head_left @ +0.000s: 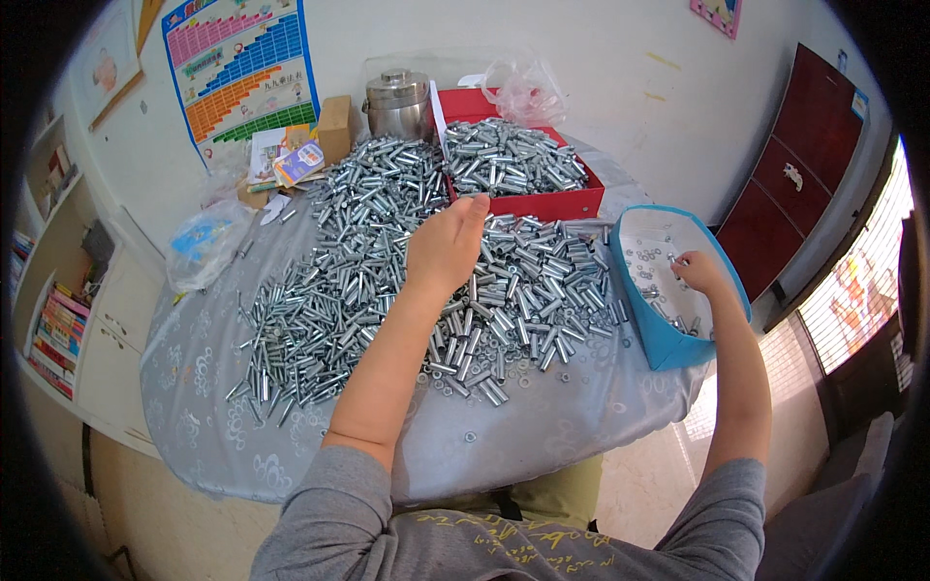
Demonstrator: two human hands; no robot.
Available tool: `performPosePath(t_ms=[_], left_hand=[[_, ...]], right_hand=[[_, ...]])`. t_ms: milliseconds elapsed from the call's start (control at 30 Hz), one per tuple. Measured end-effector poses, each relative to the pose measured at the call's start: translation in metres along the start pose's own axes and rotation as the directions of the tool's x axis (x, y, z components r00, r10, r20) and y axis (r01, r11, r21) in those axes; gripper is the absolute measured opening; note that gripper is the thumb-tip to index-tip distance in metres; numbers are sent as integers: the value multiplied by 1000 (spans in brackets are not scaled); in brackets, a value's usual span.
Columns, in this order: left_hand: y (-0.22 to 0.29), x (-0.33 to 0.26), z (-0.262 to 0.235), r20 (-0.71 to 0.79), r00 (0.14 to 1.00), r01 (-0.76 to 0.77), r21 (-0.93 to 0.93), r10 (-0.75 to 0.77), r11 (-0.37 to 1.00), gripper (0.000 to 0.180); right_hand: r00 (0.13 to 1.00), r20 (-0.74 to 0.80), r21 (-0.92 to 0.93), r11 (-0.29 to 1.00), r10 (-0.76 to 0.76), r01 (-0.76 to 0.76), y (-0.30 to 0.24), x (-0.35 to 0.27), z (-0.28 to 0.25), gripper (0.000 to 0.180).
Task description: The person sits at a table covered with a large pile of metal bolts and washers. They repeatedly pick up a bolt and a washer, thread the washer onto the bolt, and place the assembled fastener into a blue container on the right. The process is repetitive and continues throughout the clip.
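My left hand (pixel 449 244) is over the heap of metal sleeves and bolts (pixel 349 281), just in front of the red box (pixel 552 203). Its thumb points up and its fingers curl away from view, so what they hold is hidden. Inside the blue bin (pixel 678 356) on the right, my right hand (pixel 703 271) has its fingertips pinched together. A small silver metal piece (pixel 672 259) shows at those fingertips. Several loose nuts and short sleeves lie on the bin's pale bottom. More silver sleeves (pixel 513 160) fill the red box.
A grey patterned cloth (pixel 208 387) covers the round table. Scattered nuts (pixel 470 437) lie near its front edge. Behind the heap are a steel pot (pixel 398 105), a cardboard box (pixel 335 129) and a clear plastic bag (pixel 526 92). Another bag (pixel 208 244) is at the left.
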State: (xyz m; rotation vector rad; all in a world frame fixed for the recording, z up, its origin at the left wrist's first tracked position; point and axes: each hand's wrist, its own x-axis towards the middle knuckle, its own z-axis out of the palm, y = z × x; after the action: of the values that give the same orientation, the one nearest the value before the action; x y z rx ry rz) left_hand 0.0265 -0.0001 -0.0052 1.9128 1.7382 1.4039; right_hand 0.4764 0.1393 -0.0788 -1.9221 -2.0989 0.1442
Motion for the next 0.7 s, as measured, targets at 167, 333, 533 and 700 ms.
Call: performPosePath(t_ms=[167,333,533,700], left_hand=[[0,-3,-3,-17,1000,-26,-4,26,1000,54],[-1,-3,0,-29,999,-45,-2,45,999,52],[11,-2,-6,-11,1000,8,-37,-8,999,54],[17,1,-9,-180,982,-100,-223,59,970,62]], right_hand=[[974,143,214,955,178,-206,-22,-1,-13,35],[1000,22,-502,865,20,-6,-20,-2,-16,39],[994,-56,402,913,99,-68,-84,13,-48,36],[951,-203,880,383,-233,282,-286,-51,-56,20]])
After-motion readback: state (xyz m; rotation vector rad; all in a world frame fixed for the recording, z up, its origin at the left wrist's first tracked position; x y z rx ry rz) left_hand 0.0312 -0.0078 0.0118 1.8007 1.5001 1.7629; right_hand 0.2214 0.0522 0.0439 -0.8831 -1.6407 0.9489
